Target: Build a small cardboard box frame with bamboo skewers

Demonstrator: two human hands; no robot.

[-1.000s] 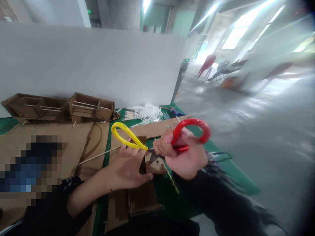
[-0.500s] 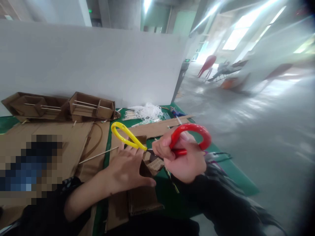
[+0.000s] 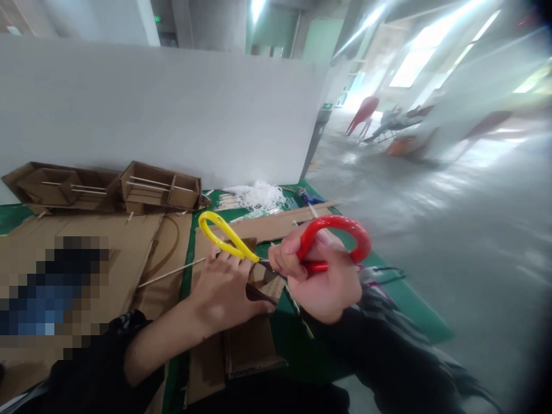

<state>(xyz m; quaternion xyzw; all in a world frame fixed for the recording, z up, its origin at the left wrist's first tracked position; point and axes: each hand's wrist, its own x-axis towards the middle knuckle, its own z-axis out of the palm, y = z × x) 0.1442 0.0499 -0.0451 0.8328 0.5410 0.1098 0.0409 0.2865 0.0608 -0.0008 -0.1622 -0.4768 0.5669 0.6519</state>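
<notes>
My right hand [image 3: 323, 276] is closed around the red-handled side of a pair of scissors [image 3: 336, 221]. The scissors' yellow handle loop [image 3: 219, 234] points left, spread wide from the red one, over the fingertips of my left hand [image 3: 224, 287]. That left hand lies palm down with its thumb stretched to the right, on a folded brown cardboard piece [image 3: 252, 345]. Part of the cardboard is hidden beneath the palm. The blades are mostly hidden behind my right hand.
Cardboard trays [image 3: 161, 187] with thin sticks stand against a white partition [image 3: 172, 115]. White string [image 3: 261, 196] and a blue-handled tool [image 3: 308, 196] lie at the back of the green table [image 3: 422, 316]. Flat cardboard sheets [image 3: 125, 247] cover the left side.
My left hand has shifted slightly to the right and its thumb has moved up a little. The yellow handle has moved slightly right. My right hand still grips the scissors.
</notes>
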